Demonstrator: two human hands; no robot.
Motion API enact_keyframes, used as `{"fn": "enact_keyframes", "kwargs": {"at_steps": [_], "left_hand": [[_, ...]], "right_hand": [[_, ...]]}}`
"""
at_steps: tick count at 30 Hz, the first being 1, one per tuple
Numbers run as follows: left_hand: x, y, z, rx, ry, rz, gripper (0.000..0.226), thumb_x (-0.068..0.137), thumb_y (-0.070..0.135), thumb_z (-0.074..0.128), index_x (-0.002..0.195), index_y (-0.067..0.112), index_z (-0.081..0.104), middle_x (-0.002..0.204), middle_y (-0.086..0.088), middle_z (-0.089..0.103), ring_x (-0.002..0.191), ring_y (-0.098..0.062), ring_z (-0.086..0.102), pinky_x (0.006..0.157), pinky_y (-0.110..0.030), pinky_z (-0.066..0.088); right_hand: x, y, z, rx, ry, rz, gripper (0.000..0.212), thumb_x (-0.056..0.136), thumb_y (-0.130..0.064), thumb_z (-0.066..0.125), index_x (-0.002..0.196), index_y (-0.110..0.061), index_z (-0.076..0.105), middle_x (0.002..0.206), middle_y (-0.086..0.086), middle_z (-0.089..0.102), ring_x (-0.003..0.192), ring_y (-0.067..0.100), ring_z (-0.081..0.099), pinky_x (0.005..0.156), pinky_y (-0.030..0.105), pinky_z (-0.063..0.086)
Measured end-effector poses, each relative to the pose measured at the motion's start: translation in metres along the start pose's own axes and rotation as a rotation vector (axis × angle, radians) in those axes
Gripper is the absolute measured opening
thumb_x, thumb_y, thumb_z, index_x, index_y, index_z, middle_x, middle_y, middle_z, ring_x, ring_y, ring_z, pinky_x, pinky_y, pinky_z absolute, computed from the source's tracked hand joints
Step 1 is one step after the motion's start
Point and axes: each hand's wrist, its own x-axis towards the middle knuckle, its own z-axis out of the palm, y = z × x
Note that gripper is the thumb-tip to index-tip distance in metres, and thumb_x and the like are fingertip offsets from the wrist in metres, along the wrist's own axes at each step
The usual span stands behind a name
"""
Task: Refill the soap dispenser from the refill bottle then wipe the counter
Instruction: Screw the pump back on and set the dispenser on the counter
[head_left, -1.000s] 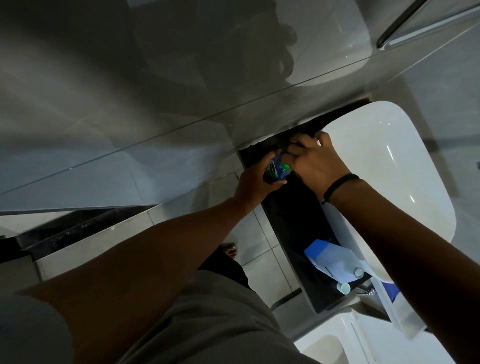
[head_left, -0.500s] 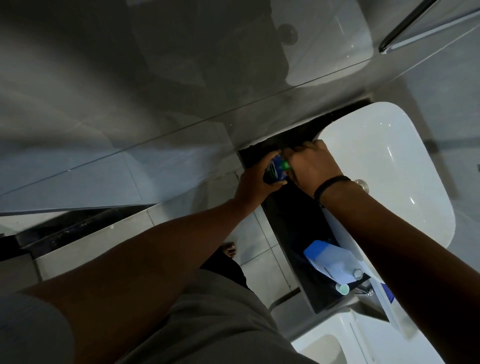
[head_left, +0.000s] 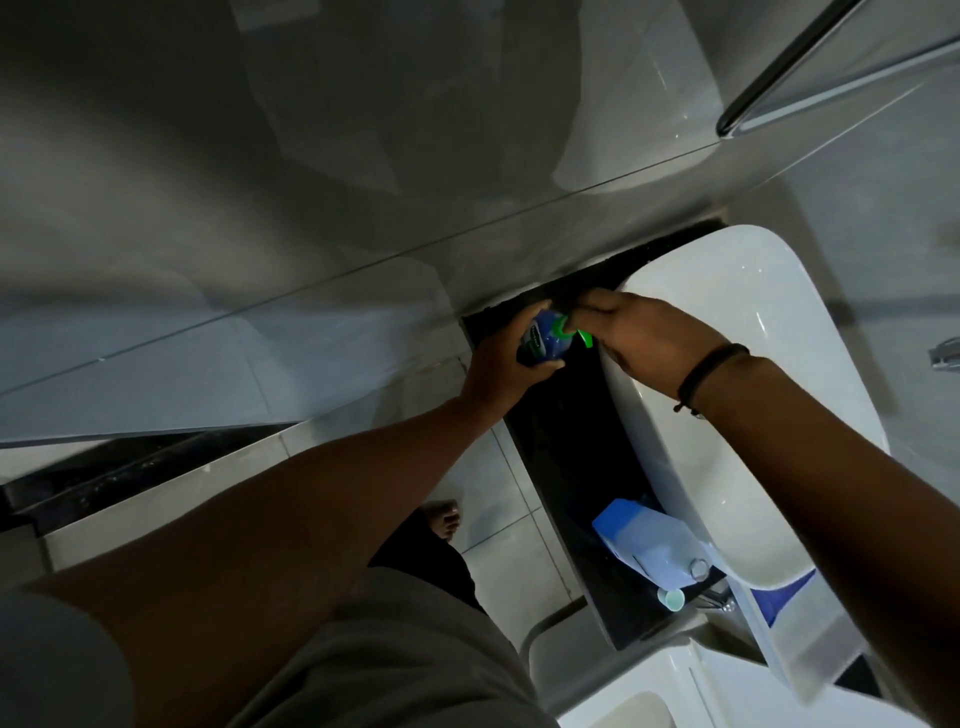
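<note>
At frame centre, the left hand (head_left: 501, 371) wraps the small soap dispenser (head_left: 543, 338); the right hand (head_left: 644, 338) pinches its green pump (head_left: 569, 330). Light, likely slippery plastic: best gripped round the body.

My left hand (head_left: 498, 374) grips the blue soap dispenser (head_left: 543, 338) on the dark worktop (head_left: 566, 457). My right hand (head_left: 649, 338) holds its green pump (head_left: 569, 330). The refill bottle (head_left: 649, 545) lies nearer me, beside the white sink (head_left: 753, 312).
</note>
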Motion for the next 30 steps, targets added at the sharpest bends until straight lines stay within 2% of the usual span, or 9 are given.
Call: {"fn": "enact_keyframes", "kwargs": {"at_steps": [4,9,11,15,20,24,27,29,30], "left_hand": [[0.01,0.003,0.006,-0.014,0.009,0.005,0.091,0.079,0.02,0.094,0.158,0.017,0.049,0.148,-0.006,0.064,0.134,-0.017,0.061,0.096,-0.001,0.047],[0.014,0.007,0.019,-0.041,0.077,-0.03,0.089,0.078,0.017,0.095,0.156,0.017,0.052,0.145,-0.005,0.066,0.13,-0.017,0.065,0.103,-0.026,0.058],[0.015,0.007,0.024,-0.037,0.093,-0.053,0.09,0.077,0.018,0.095,0.156,0.018,0.051,0.146,-0.005,0.065,0.131,-0.018,0.065,0.103,-0.023,0.056],[0.015,0.003,0.029,0.004,0.103,-0.066,0.092,0.077,0.021,0.096,0.157,0.018,0.05,0.147,-0.005,0.065,0.131,-0.012,0.062,0.095,0.003,0.042],[0.012,0.004,0.027,0.016,0.099,-0.068,0.096,0.078,0.023,0.096,0.16,0.018,0.046,0.15,-0.003,0.063,0.132,-0.005,0.058,0.097,0.002,0.041],[-0.001,0.002,0.021,0.032,0.078,-0.063,0.113,0.076,0.027,0.097,0.167,0.013,0.03,0.16,-0.008,0.052,0.137,0.004,0.044,0.1,0.005,0.035],[-0.032,-0.001,0.018,0.116,0.049,-0.043,0.12,0.074,0.041,0.096,0.166,0.008,0.027,0.165,-0.013,0.045,0.149,-0.021,0.046,0.113,-0.015,0.04],[-0.06,-0.005,0.021,0.183,-0.058,0.038,0.119,0.074,0.057,0.089,0.166,0.013,0.027,0.167,-0.009,0.042,0.151,-0.025,0.045,0.115,-0.03,0.045],[-0.074,-0.006,0.024,0.201,-0.134,0.089,0.117,0.075,0.061,0.086,0.167,0.018,0.027,0.169,-0.002,0.039,0.153,-0.022,0.042,0.117,-0.031,0.043]], "right_hand": [[0.005,0.003,-0.01,-0.086,-0.018,0.04,0.041,0.101,-0.015,0.056,0.142,-0.015,0.058,0.142,0.011,0.057,0.122,0.034,0.061,0.101,0.039,0.051],[0.015,0.001,-0.004,0.029,0.136,0.278,0.029,0.099,-0.016,0.06,0.125,-0.009,0.069,0.122,0.016,0.068,0.107,0.038,0.065,0.091,0.04,0.05],[0.018,0.003,-0.002,0.031,0.131,0.303,0.028,0.098,-0.015,0.061,0.124,-0.009,0.07,0.121,0.017,0.069,0.107,0.039,0.065,0.092,0.041,0.05],[0.021,0.006,-0.002,0.04,0.12,0.314,0.028,0.098,-0.015,0.062,0.124,-0.009,0.07,0.122,0.017,0.069,0.109,0.039,0.064,0.094,0.041,0.051],[0.019,0.005,-0.001,0.071,0.13,0.274,0.03,0.097,-0.015,0.064,0.126,-0.009,0.069,0.123,0.017,0.067,0.107,0.039,0.065,0.091,0.04,0.051],[-0.003,0.001,0.0,0.208,0.208,0.255,0.05,0.094,-0.021,0.07,0.142,-0.011,0.058,0.136,0.018,0.061,0.116,0.039,0.062,0.095,0.04,0.05],[-0.041,-0.003,0.014,0.277,0.353,0.317,0.047,0.096,-0.022,0.07,0.14,-0.01,0.06,0.129,0.017,0.064,0.107,0.036,0.068,0.09,0.04,0.055],[-0.079,-0.009,0.028,0.3,0.462,0.393,0.036,0.097,-0.022,0.069,0.132,-0.011,0.067,0.12,0.013,0.07,0.099,0.032,0.071,0.088,0.036,0.055],[-0.101,-0.013,0.035,0.315,0.525,0.445,0.032,0.097,-0.021,0.07,0.127,-0.011,0.07,0.115,0.011,0.072,0.095,0.028,0.071,0.086,0.032,0.054]]}}
